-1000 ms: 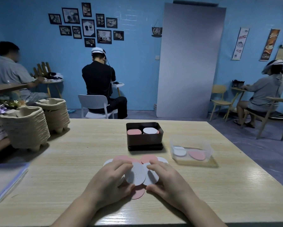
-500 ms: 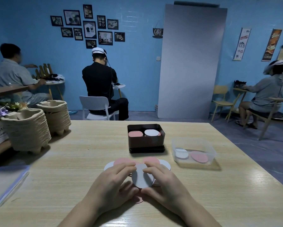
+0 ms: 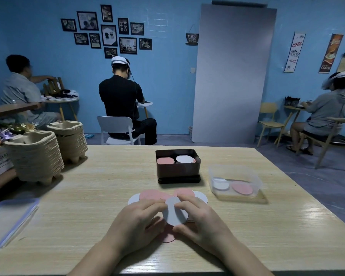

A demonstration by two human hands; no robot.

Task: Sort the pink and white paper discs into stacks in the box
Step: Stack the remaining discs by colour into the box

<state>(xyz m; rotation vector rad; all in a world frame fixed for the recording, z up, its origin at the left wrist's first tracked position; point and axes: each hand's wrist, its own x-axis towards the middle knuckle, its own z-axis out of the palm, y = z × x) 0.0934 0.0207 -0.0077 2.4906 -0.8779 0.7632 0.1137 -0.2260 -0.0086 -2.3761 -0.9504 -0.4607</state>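
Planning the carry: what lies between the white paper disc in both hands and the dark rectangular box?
Head view: loose pink and white paper discs, then wooden tabletop.

Light wood-grain table (image 3: 100, 188), dark brown metal box (image 3: 177, 170) centre, clear plastic tub (image 3: 235, 173) beside it, loose pink and white paper discs (image 3: 149, 195) near front, two brown pulp-tray stacks (image 3: 36, 158) left, clear blue-rimmed lid (image 3: 8, 218) at left edge

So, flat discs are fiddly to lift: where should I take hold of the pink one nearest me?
Pinch the pink disc at its near rim, from your side: only that rim shows bare; the left hand, right hand and white disc cover the rest.
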